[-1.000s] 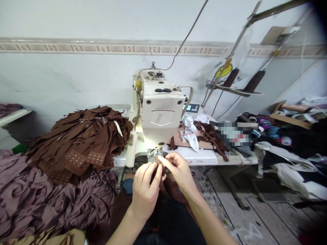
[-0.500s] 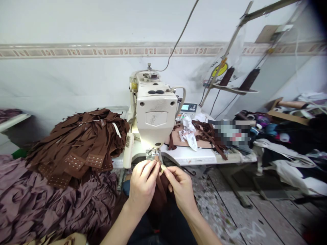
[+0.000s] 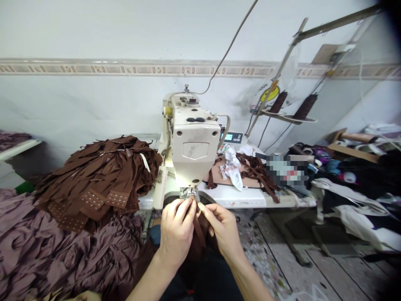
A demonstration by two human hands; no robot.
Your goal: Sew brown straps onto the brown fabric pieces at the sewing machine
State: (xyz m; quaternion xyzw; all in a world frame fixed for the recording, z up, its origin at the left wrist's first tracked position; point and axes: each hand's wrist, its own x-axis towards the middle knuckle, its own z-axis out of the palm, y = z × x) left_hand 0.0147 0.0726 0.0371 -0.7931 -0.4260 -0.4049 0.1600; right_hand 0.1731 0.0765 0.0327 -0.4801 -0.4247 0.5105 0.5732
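Note:
A white sewing machine faces me, its lit presser foot just beyond my fingertips. My left hand is closed, pinching a narrow brown fabric strap close in front of the foot. Thumb and forefinger of my right hand are pressed together at the right side of the same brown fabric, holding its edge. Something small and yellowish shows at the right fingertips; its kind is unclear. The strap hangs down between my hands towards my lap, and its front end is hidden by my fingers.
A heap of brown garment pieces with hook-and-eye ends lies left, above mauve fabric. Brown and white scraps lie right of the machine. Dark thread cones stand on a rack. Clutter fills the far right.
The whole view has shifted slightly, with the machine appearing a little lower and to the right. Both hands keep their hold on the brown fabric near the presser foot.

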